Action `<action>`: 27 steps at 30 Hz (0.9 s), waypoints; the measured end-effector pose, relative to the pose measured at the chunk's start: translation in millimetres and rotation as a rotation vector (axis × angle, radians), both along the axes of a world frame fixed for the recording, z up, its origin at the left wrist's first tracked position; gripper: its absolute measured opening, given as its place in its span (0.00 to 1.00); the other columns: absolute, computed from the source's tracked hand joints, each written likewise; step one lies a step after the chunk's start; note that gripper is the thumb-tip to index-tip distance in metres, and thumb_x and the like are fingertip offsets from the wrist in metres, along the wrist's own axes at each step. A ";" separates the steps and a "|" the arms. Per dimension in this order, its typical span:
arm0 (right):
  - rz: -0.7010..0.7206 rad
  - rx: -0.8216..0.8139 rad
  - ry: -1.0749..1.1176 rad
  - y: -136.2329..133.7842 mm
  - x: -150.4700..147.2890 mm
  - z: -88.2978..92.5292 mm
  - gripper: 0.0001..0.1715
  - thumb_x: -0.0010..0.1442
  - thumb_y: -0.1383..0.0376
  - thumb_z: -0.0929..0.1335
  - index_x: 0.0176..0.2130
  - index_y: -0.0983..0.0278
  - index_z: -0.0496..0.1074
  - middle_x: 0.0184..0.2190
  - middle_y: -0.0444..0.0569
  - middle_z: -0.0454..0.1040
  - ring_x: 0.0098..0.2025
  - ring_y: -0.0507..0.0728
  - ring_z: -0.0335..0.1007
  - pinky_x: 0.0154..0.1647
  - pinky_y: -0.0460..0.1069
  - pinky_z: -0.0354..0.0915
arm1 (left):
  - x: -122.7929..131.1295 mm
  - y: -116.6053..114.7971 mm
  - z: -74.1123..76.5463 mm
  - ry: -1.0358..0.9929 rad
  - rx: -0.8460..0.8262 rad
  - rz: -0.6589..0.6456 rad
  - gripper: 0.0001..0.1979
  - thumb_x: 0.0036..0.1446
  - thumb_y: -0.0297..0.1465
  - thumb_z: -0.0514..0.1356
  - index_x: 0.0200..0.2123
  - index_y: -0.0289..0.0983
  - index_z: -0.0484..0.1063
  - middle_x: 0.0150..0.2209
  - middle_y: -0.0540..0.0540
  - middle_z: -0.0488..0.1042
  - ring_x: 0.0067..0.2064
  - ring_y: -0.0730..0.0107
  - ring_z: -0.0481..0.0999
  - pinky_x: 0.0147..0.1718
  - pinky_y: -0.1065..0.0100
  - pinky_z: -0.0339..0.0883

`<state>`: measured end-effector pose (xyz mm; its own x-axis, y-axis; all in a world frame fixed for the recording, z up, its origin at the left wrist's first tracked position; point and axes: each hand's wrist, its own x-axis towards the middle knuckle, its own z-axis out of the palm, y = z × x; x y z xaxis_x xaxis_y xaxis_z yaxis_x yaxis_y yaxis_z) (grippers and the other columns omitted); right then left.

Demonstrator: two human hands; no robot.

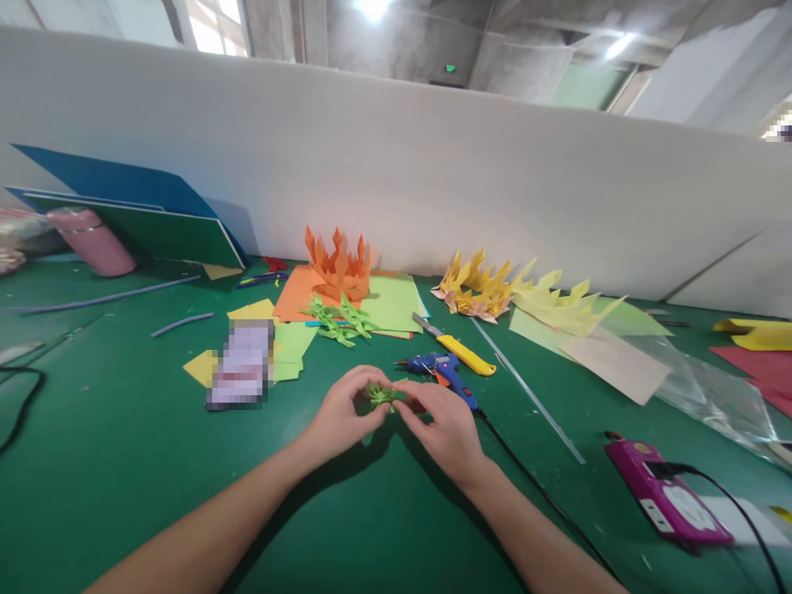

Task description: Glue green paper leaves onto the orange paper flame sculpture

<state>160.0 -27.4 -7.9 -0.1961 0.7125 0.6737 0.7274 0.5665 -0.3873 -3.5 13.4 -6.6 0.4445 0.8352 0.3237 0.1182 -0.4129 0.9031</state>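
Note:
My left hand [340, 417] and my right hand [442, 425] meet over the green table [124, 462], both pinched on a small green folded paper piece [382, 395] held between their fingertips. A blue glue gun [442, 370] lies just behind my right hand, its black cord running off to the right. A yellow utility knife [458, 348] lies beside the glue gun. More green folded paper pieces [340, 320] lie farther back, in front of an orange paper crown shape [338, 266].
Sheets of orange, green and yellow paper [389, 304] lie at the back, with yellow spiky paper shapes [495, 289] to the right. A purple phone [665, 493] with a cable sits at the right. A pink bottle [92, 241] and coloured boards [136, 214] lean at the left.

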 end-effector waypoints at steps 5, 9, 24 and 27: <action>0.000 0.023 -0.037 0.9 0.9 -1.5 0.09 0.62 0.64 0.63 0.37 0.64 0.72 0.24 0.46 0.74 0.27 0.53 0.68 0.28 0.47 0.62 | 0.7 0.3 -1.6 -0.016 -0.118 -0.015 0.11 0.46 0.28 0.60 0.37 0.38 0.66 0.35 0.48 0.70 0.36 0.70 0.70 0.37 0.68 0.66; 0.018 0.047 -0.054 1.2 1.0 -1.6 0.09 0.62 0.65 0.63 0.36 0.63 0.72 0.27 0.46 0.74 0.29 0.53 0.67 0.31 0.48 0.62 | 0.5 1.1 -1.7 0.000 -0.135 -0.008 0.12 0.46 0.28 0.61 0.37 0.38 0.66 0.36 0.48 0.70 0.35 0.71 0.70 0.36 0.69 0.65; -0.013 0.052 -0.133 1.6 1.3 -0.7 0.05 0.57 0.67 0.66 0.31 0.63 0.72 0.29 0.46 0.66 0.34 0.54 0.61 0.36 0.49 0.57 | 0.0 -0.1 -1.9 -0.020 -0.182 -0.070 0.16 0.44 0.26 0.61 0.39 0.38 0.65 0.36 0.48 0.70 0.37 0.70 0.71 0.37 0.67 0.66; -0.007 0.063 -0.148 1.8 1.2 -0.7 0.06 0.57 0.68 0.65 0.29 0.63 0.71 0.28 0.46 0.66 0.34 0.54 0.61 0.37 0.49 0.56 | 0.6 -0.5 -0.9 -0.030 -0.195 -0.089 0.17 0.44 0.27 0.61 0.40 0.38 0.64 0.37 0.48 0.69 0.37 0.71 0.71 0.37 0.67 0.65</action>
